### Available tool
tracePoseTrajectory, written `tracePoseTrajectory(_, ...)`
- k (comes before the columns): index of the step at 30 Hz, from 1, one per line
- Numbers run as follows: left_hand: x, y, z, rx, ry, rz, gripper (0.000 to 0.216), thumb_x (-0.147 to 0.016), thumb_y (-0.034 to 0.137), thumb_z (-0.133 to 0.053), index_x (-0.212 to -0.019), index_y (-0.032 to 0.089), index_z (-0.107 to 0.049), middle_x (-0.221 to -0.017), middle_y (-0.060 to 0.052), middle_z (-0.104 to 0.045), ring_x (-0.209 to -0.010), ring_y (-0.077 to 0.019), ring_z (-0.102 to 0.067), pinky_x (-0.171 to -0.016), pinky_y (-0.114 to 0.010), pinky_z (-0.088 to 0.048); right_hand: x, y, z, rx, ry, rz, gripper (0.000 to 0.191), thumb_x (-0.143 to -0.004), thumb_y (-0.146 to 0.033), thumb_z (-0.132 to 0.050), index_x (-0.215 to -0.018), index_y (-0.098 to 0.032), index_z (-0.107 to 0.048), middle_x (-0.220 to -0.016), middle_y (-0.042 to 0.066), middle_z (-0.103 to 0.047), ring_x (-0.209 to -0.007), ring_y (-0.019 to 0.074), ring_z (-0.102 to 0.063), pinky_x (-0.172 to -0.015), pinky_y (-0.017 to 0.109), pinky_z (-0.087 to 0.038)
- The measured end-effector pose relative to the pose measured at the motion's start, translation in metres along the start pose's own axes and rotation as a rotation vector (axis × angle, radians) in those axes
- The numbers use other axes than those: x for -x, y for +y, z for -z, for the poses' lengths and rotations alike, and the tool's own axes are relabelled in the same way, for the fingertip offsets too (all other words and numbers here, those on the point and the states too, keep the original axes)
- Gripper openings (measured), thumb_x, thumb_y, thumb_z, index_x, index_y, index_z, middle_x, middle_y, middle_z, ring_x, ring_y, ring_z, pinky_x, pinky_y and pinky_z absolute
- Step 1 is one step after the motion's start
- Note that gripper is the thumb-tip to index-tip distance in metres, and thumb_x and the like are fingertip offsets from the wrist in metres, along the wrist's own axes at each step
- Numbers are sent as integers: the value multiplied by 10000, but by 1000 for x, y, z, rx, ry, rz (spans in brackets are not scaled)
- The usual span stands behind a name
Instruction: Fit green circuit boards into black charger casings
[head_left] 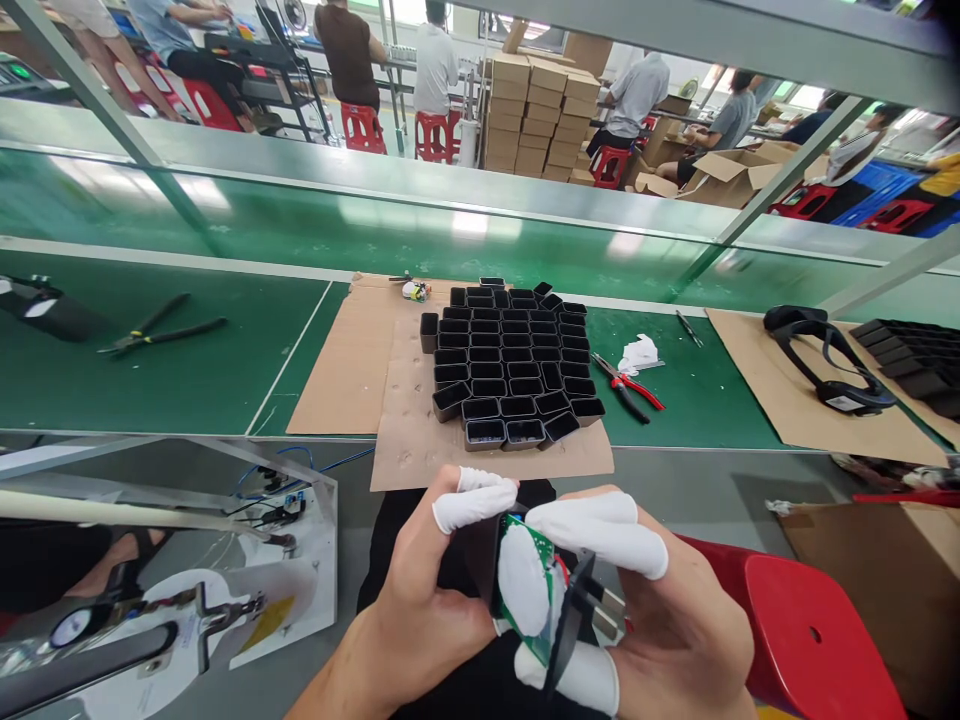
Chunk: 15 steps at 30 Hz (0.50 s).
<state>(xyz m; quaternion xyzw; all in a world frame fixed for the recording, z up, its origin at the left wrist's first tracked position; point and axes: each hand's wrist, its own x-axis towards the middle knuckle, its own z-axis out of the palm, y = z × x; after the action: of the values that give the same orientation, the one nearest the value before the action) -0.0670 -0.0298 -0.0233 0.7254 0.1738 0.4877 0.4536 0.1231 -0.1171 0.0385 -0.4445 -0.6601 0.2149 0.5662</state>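
Observation:
Close to my lap, my left hand (424, 595), with white finger cots, is closed around a black plastic case (484, 560). My right hand (675, 620), also in white finger cots, grips a green circuit board (538, 640) coated with a white patch. A black plug cover (571, 615) with metal prongs sits beside the board in the same hand, and a red wire shows between them. The board's left edge is at the case; how far it reaches inside is hidden by my fingers. Beyond my hands, several open black cases (501, 370) stand in rows on cardboard (420, 455).
Red-handled pliers (628, 385) and crumpled white paper (639, 354) lie right of the cases. Other pliers (157, 330) lie at left. A black headset (829, 365) rests on the right. A red stool (817, 630) stands beside me; a machine with a gauge (73, 627) is at lower left.

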Motion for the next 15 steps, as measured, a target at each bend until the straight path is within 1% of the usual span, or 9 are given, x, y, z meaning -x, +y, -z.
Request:
tracePoseTrajectory(4, 2, -2, 0, 22, -8, 6, 895, -742, -78, -813, -1558, 244, -637, -1345, -133, -667, -1206, -296, -733, -1019, -430, -671, 0, 1, 0, -6, -16, -11, 698, -874, -19, -923, -1509, -200, -699, -1241, 101, -784, -1066, 260, -745, -871, 380, -668)
tracePoseTrajectory(6, 3, -2, 1, 25, -10, 8, 890, -749, -87, -813, -1557, 243, -639, -1343, -134, -667, -1202, -294, -732, -1012, -429, -673, 1, 2, 0, -8, -25, -11, 725, -863, -13, -926, -1522, -201, -691, -1242, 97, -776, -1079, 261, -729, -887, 385, -660)
tracePoseTrajectory(10, 3, -2, 2, 30, -14, -15, 856, -796, -10, -886, -1568, 258, -631, -1323, -122, -669, -1171, -282, -728, -968, -408, -678, 2, 3, 0, -6, -32, -31, 786, -825, 19, -940, -1535, -206, -688, -1255, 102, -754, -1124, 275, -709, -895, 393, -657)
tracePoseTrajectory(12, 2, -1, 1, 23, -12, -1, 841, -813, 26, -908, -1566, 275, -631, -1315, -112, -671, -1166, -279, -725, -961, -404, -677, 1, 3, 0, 5, -37, -29, 792, -823, 23, -939, -1537, -208, -686, -1246, 99, -753, -1113, 271, -707, -895, 392, -655)
tracePoseTrajectory(15, 1, 0, 0, 14, -2, 8, 807, -821, 8, -880, -1543, 281, -643, -1307, -108, -675, -1157, -273, -723, -964, -405, -672, -1, 3, -1, 28, -42, -20, 757, -834, 2, -943, -1516, -211, -694, -1226, 97, -762, -1105, 271, -706, -876, 390, -652)
